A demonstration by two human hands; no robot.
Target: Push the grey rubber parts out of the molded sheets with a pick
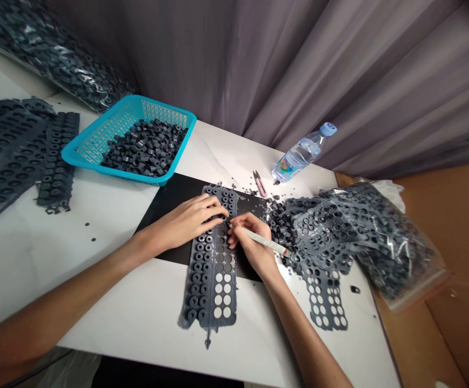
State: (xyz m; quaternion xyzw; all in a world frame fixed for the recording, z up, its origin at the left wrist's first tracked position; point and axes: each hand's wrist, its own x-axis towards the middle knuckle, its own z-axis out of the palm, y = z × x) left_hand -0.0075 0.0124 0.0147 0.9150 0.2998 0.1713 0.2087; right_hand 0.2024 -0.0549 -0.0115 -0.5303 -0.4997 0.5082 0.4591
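A dark grey moulded rubber sheet (202, 269) lies lengthwise in front of me, partly over a black mat (173, 207). Ring-shaped pieces stand in its left rows; the lower right rows are round holes. My left hand (191, 218) rests across its upper part, with bent fingers and thumb gripping it around the small pieces. In my right hand (254, 242), a white pen-shaped tool (268, 243) is pinched, slanting down to the sheet by my left fingertips. Its working tip is hidden by the fingers.
A blue basket (72, 156) holds many loose rubber pieces. More sheets (8, 145) lie left. Punched-out sheets (327, 231) and scraps are piled right, beside a filled plastic bag (399, 253). Pink thread snips (260, 184) and a water bottle (299, 156) sit behind.
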